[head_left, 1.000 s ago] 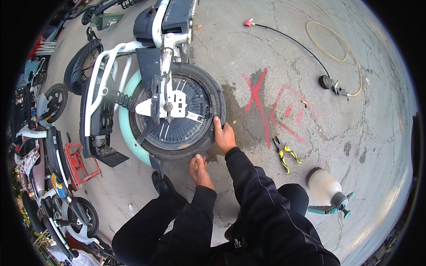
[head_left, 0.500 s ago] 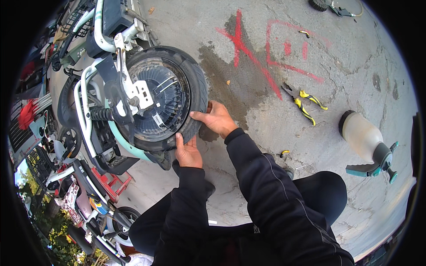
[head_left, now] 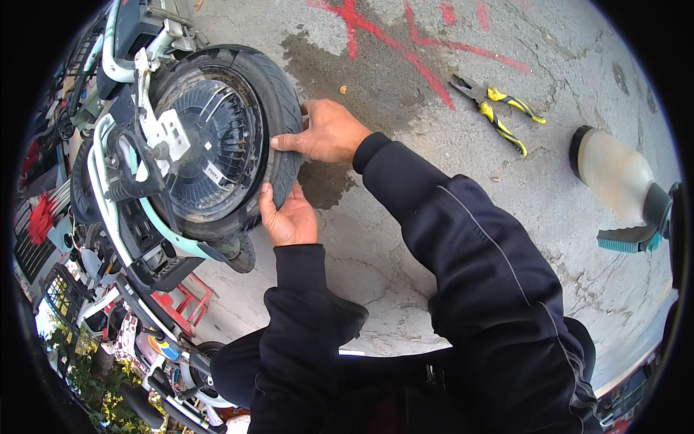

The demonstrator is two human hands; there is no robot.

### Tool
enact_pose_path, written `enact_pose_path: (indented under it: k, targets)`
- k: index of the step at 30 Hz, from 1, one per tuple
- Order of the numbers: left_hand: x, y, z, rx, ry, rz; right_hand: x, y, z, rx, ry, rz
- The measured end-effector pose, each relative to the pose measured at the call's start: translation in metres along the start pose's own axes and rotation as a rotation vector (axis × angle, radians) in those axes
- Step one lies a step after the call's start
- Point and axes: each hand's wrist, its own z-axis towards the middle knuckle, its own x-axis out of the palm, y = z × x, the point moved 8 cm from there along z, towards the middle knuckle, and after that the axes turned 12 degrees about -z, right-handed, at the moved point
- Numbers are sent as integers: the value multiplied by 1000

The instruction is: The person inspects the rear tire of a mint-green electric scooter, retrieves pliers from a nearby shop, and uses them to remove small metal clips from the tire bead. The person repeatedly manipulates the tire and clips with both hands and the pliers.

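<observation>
I am logging: tyre (head_left: 280, 98), black, grooved; fender (head_left: 172, 236), mint green; pliers (head_left: 500, 129), yellow and black; bottle (head_left: 614, 172), milky beige, teal-trimmed; ground (head_left: 510, 217), grey, bearing red painted strokes (head_left: 421, 69); sleeves (head_left: 463, 224), black, grey-piped.

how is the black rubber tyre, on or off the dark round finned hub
On: the black rubber tyre rings the dark round finned hub. Whether it's fully seated, cannot tell.
</observation>
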Motion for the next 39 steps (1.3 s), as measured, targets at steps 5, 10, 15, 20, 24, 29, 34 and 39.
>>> enact_pose_path:
  k: [5,10,15,20,24,29,34,39]
  targets:
    - [-2,-8,2,-20,69,-34,-173,-47,-68,-117,-573,-413]
    - [-4,-11,5,-35,81,-67,-218,-162,-165,482,-243,-1039]
    - [-7,-13,6,-73,109,-70,-202,-178,-178,390,-506,-1212]
    - [-11,-16,5,-77,109,-60,-194,-149,-163,355,-490,-1168]
    - [-8,-17,4,-54,123,-64,-142,-87,-150,239,-498,-478]
    - [-7,-16,0,-82,103,-34,-1,-19,-146,257,179,152]
    - [-23,-9,-5,-210,-15,46,65,17,-153,314,603,611]
    - [-20,-7,-8,-344,18,155,73,18,-139,400,602,766]
